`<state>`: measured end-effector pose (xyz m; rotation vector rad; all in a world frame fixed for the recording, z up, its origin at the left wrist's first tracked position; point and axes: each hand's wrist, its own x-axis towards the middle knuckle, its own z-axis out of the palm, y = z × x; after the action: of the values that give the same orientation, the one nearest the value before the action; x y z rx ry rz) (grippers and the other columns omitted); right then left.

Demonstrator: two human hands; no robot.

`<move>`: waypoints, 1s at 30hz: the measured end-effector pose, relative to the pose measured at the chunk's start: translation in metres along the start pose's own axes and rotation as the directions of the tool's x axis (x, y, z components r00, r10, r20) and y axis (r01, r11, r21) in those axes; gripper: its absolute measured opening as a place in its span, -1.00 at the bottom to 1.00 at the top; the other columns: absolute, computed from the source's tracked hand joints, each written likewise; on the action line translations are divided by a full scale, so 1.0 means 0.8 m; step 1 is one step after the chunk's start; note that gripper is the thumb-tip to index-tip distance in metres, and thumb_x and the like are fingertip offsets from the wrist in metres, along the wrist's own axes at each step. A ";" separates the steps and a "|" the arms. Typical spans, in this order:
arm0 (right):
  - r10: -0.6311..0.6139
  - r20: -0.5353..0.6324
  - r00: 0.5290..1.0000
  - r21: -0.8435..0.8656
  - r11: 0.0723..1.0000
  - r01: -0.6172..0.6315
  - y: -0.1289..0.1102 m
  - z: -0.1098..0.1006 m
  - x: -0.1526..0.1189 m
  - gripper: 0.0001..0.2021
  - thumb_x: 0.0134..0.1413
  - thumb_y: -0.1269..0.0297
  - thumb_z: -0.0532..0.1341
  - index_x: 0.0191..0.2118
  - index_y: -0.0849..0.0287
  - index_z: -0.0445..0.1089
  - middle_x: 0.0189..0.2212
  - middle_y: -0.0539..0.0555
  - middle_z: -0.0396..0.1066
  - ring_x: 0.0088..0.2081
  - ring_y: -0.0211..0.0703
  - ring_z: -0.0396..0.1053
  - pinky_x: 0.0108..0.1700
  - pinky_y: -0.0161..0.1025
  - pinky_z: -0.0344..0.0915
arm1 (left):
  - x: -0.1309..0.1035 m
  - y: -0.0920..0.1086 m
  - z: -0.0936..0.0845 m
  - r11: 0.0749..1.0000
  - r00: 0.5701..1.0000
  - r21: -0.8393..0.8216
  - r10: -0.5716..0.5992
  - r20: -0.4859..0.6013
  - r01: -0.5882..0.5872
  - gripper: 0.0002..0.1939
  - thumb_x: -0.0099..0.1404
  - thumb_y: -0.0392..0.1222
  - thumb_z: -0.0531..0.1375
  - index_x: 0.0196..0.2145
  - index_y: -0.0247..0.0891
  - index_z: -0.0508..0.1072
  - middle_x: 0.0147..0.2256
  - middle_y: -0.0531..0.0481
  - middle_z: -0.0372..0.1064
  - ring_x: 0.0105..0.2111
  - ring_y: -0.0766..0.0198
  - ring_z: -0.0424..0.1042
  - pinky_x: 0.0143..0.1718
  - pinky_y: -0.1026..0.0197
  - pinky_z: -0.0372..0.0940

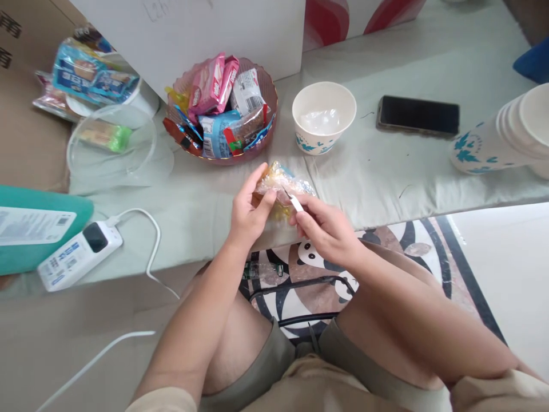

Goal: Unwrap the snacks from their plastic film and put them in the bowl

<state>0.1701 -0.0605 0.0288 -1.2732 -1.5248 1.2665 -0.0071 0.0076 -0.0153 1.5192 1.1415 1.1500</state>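
Observation:
My left hand (pixel 251 209) grips a crinkly clear plastic packet (pixel 281 177) with yellow, pinkish and blue colours showing; I cannot tell what is inside. In my right hand (pixel 323 223) is a small white-handled knife (pixel 295 202), its thin dark tip against the packet's wrapping. Both hands are at the table's front edge, above my lap. Just beyond them stands a paper bowl (pixel 324 123) with blue leaf prints and a piece of clear plastic inside. A pink-tinted, gold-rimmed bowl (pixel 274 123) full of wrapped snacks sits behind my left hand.
A black phone (pixel 418 116) and stacked paper cups (pixel 493 137) lie to the right on the green cloth (pixel 364 189). At left are a clear round lid (pixel 111 146), a white power bank (pixel 79 256) with a cable, and a teal bottle (pixel 38 229). A white box (pixel 206 34) stands behind.

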 end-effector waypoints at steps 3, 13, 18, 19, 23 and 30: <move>0.088 0.006 0.996 0.195 0.977 -0.087 0.004 0.001 0.005 -0.72 0.34 0.01 0.15 -0.01 0.02 0.13 -0.31 -0.05 0.48 -0.55 -0.34 0.34 -0.47 -0.29 0.27 | -0.003 0.003 0.004 1.000 0.999 -0.019 0.000 -0.047 -0.001 -0.34 0.19 0.26 0.39 0.11 -0.16 0.46 0.02 -0.14 0.54 0.00 0.07 0.57 0.01 0.13 0.46; 0.232 -0.034 0.972 0.260 0.941 -0.215 0.000 -0.003 0.006 -0.69 0.29 0.01 0.19 -0.31 0.07 0.10 -0.43 -0.06 0.48 -0.59 -0.39 0.35 -0.54 -0.33 0.19 | -0.008 0.014 0.012 0.999 0.990 0.018 0.050 -0.135 -0.048 -0.55 0.19 0.12 0.39 -0.05 -0.18 0.53 -0.09 -0.08 0.58 -0.14 0.16 0.58 -0.08 0.14 0.48; 0.240 -0.042 0.970 0.127 0.964 -0.233 0.001 -0.006 0.004 -0.69 0.28 0.01 0.19 -0.33 0.08 0.12 -0.42 -0.03 0.51 -0.57 -0.36 0.36 -0.51 -0.31 0.19 | -0.003 0.007 0.011 0.998 0.966 -0.049 0.018 -0.258 -0.031 -0.52 0.15 0.16 0.42 -0.07 -0.15 0.53 -0.11 -0.05 0.55 -0.16 0.17 0.56 -0.10 0.15 0.47; 0.241 -0.041 0.970 0.099 0.967 -0.236 0.002 -0.006 0.004 -0.68 0.29 0.01 0.19 -0.33 0.09 0.13 -0.42 -0.02 0.52 -0.56 -0.35 0.38 -0.50 -0.31 0.19 | -0.002 0.006 0.011 0.996 0.957 -0.086 0.003 -0.289 -0.029 -0.50 0.13 0.17 0.44 -0.08 -0.15 0.53 -0.13 -0.04 0.55 -0.18 0.18 0.55 -0.12 0.16 0.46; 0.293 -0.010 0.956 0.021 0.956 -0.293 0.006 -0.014 0.001 -0.70 0.27 -0.05 0.18 -0.22 0.07 0.18 -0.38 -0.02 0.56 -0.52 -0.26 0.42 -0.47 -0.28 0.22 | 0.004 0.002 0.013 0.970 0.929 -0.242 -0.080 -0.361 -0.011 -0.48 0.06 0.17 0.47 -0.13 -0.13 0.51 -0.21 0.01 0.50 -0.25 0.25 0.51 -0.20 0.22 0.42; 0.240 -0.112 0.964 -0.355 0.897 -0.265 0.018 -0.058 -0.009 -0.71 0.28 0.03 0.15 -0.11 0.13 0.44 -0.32 0.10 0.53 -0.43 -0.15 0.42 -0.39 -0.20 0.26 | 0.002 -0.008 0.011 0.952 0.912 -0.303 -0.165 -0.376 0.047 -0.51 0.11 0.18 0.45 -0.14 -0.13 0.46 -0.19 -0.02 0.42 -0.25 0.29 0.46 -0.19 0.24 0.39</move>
<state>0.2191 -0.0577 0.0248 -1.7873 -1.6403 1.1119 0.0006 0.0094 -0.0231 1.0105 1.2392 1.5210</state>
